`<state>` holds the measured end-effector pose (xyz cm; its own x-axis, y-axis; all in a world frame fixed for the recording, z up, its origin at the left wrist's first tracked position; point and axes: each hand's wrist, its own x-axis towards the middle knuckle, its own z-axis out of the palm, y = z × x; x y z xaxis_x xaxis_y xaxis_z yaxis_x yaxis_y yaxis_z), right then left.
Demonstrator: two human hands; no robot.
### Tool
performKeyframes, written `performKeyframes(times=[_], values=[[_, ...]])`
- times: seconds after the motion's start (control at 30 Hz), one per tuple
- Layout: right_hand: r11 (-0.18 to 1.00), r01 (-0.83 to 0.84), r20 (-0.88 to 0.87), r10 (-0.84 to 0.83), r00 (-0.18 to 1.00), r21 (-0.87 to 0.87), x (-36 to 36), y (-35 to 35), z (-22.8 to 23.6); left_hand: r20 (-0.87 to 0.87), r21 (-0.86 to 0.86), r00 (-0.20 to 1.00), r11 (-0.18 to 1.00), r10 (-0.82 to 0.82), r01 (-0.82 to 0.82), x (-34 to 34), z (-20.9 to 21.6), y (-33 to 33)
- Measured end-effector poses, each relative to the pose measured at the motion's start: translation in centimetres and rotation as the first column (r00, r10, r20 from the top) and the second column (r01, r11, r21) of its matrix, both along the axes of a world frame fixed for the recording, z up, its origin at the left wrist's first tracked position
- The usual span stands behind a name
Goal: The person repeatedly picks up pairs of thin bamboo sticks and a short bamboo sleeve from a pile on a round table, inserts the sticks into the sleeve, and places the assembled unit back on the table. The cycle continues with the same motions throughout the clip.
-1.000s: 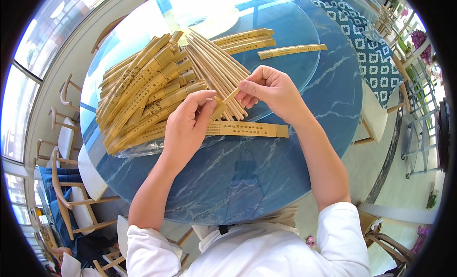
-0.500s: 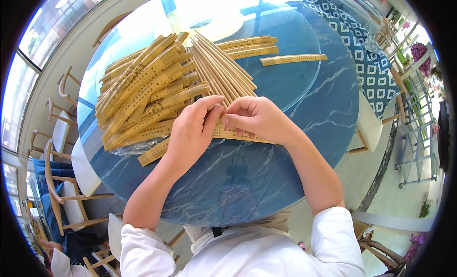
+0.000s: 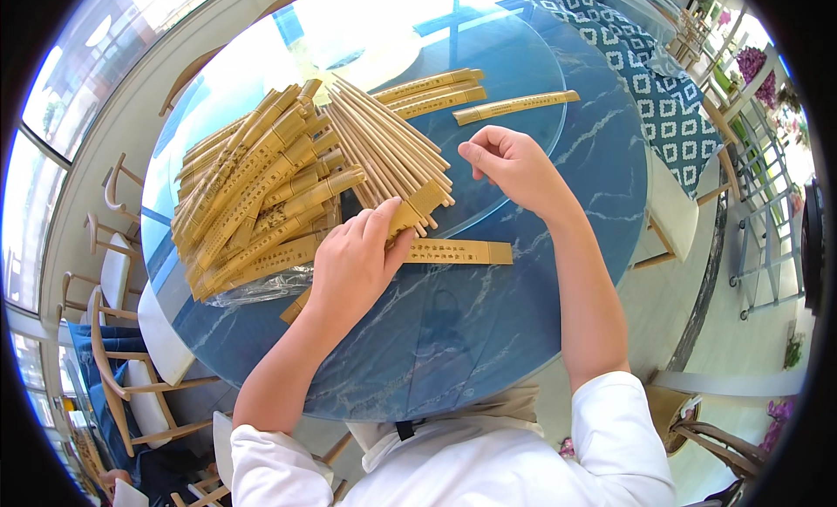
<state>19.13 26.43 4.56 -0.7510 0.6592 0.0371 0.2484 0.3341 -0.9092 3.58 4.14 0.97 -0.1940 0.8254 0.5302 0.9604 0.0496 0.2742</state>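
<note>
My left hand grips a yellow-brown paper chopstick sleeve, whose end sticks out past my fingers toward the upper right. Apart from it, to the right, my right hand is raised over the table with thumb and fingers curled together, and nothing shows in them. Bare wooden chopsticks lie fanned out just beyond my left hand. Left of them is a large heap of printed paper sleeves. Another flat sleeve lies below the held one, its left part hidden by my hand.
On the round blue marbled table, a few sleeves lie behind the chopsticks and a single sleeve lies to their right. Clear plastic wrap shows under the heap. Wooden chairs stand left; a metal cart stands right.
My hands have parted: the right one has moved up and right, away from the left. The sleeve in my left hand now shows clearly. The view has shifted slightly.
</note>
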Motion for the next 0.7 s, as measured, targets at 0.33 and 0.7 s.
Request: performKeyframes(times=[0.33, 0.7], values=[[0.833, -0.011, 0.158, -0.092, 0.983, 0.554, -1.2, -1.9, -2.6, -0.021, -0.009, 0.999, 0.999, -0.047, 0.046, 0.0, -0.4, 0.4], [0.799, 0.070, 0.046, -0.121, 0.992, 0.597, -2.1, -1.5, -4.2, 0.042, -0.030, 0.998, 0.999, -0.042, 0.043, 0.2, -0.2, 0.3]])
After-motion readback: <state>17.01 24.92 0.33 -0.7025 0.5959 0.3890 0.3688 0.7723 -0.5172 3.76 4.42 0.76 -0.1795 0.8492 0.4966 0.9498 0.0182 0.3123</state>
